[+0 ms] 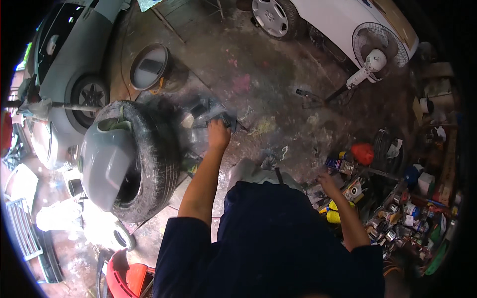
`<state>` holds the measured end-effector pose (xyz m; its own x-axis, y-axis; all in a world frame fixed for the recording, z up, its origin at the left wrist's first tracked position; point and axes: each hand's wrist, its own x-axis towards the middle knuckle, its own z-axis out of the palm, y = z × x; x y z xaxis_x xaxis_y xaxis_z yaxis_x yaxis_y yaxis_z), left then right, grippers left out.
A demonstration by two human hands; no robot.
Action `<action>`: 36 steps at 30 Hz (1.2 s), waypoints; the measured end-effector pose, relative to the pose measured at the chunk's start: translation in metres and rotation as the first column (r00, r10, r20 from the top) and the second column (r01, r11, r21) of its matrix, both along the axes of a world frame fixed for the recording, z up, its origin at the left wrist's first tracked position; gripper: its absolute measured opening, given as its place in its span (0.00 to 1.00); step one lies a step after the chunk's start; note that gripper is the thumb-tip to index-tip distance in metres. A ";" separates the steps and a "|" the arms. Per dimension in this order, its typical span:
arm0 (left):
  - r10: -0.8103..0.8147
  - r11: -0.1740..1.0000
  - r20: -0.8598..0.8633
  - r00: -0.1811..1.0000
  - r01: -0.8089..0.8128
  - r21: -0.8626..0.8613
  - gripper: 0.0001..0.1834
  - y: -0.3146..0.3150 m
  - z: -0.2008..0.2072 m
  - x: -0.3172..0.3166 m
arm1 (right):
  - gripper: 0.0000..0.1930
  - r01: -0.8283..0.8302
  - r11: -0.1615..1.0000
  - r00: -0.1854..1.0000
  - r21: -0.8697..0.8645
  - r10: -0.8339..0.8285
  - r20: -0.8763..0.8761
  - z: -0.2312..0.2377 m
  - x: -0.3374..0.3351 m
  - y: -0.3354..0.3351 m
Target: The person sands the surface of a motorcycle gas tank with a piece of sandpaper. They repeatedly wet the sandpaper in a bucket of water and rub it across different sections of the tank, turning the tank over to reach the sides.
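Note:
My left hand (pixel 218 133) reaches down to the floor beside the tire, its fingers closed on a dark flat piece (pixel 227 120) that looks like a sheet or pad. Several dark flat pieces (pixel 198 110) lie around it on a grey sheet. My right hand (pixel 328 184) hangs to the right of my body with its fingers apart and nothing visible in them. It is nearest to a dark blue can (pixel 340 165). A glossy grey curved panel (pixel 110 164) rests against the big black tire (pixel 161 164) on my left.
A bucket (pixel 161 74) of greyish liquid stands beyond the tire. A standing fan (pixel 376 60) and a white car (pixel 325 20) are at the far right, a grey car (pixel 82 59) at the far left. Cluttered cans (pixel 397 218) and a red bundle (pixel 362 154) lie at right.

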<state>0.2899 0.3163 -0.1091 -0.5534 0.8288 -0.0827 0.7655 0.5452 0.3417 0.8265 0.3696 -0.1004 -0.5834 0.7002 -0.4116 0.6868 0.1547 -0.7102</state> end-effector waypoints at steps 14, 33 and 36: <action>0.425 0.852 0.259 0.867 -0.480 0.208 0.17 -0.020 0.000 -0.118 | 0.18 0.175 0.967 0.921 -0.184 -0.095 0.378 -0.059 0.087 -0.045; -0.152 0.075 0.988 -0.006 -0.997 0.005 0.22 0.092 0.084 -0.119 | 0.20 -0.103 0.969 0.989 -0.226 0.076 -0.123 0.096 -0.346 0.388; -0.198 0.079 0.980 0.001 -0.997 0.017 0.20 0.116 0.099 -0.116 | 0.21 -0.268 0.873 0.956 -0.407 0.190 -0.222 0.135 -0.442 0.362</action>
<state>0.1739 0.4321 -0.0102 -0.8199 0.2559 -0.5121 -0.5704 -0.4418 0.6925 0.3841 0.7318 0.0350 -0.7936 0.3164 -0.5197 0.5322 -0.0529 -0.8450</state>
